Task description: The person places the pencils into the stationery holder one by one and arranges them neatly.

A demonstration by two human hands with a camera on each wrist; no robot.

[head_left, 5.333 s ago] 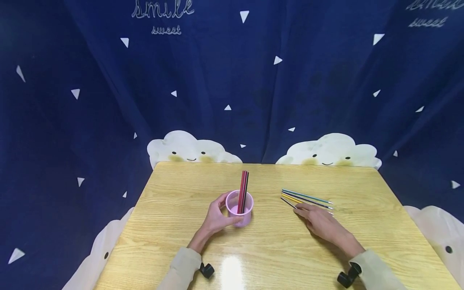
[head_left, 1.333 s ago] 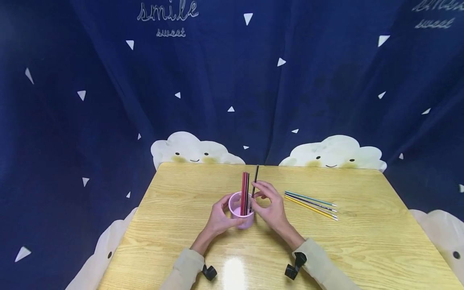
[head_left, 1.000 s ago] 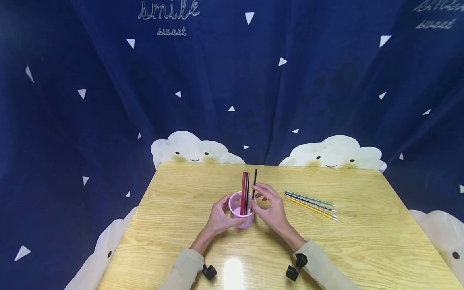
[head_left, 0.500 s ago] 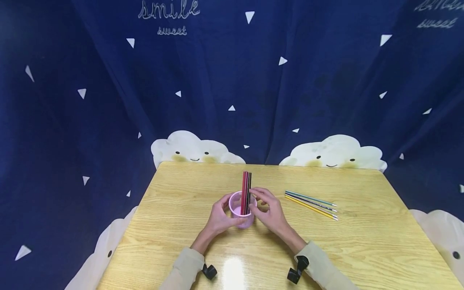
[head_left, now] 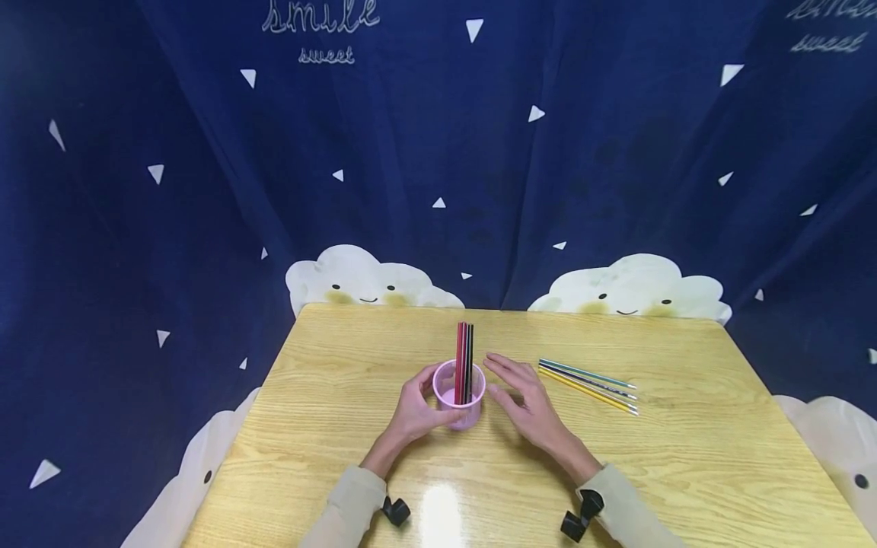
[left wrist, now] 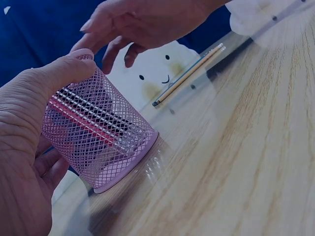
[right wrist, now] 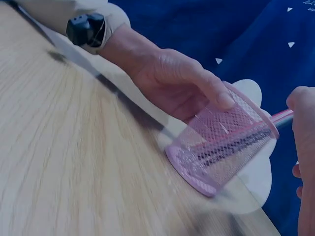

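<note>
A pink mesh pencil cup [head_left: 466,420] stands on the table, gripped around its side by my left hand [head_left: 409,411]. In the left wrist view, the left thumb lies near the rim of the cup [left wrist: 101,130]. Several red and black pencils [head_left: 464,354] lean together inside, their upper ends above the rim. My right hand [head_left: 533,405] hovers just right of the cup with fingers extended, apart from it and holding nothing. To the right of that hand lie a teal pencil [head_left: 588,374], a dark patterned one, and yellow pencils [head_left: 588,392], pointing away from the cup at a slant.
The light wooden table [head_left: 329,358] reaches back to a dark blue curtain [head_left: 404,137] printed with clouds and triangles. Small black cameras sit at both wrists, the right one [head_left: 582,514] hanging low beside its sleeve.
The right hand took a black pencil from the right-hand group, lowered it into the cup beside the others, let go and drew back to the right. The left hand kept holding the cup.
</note>
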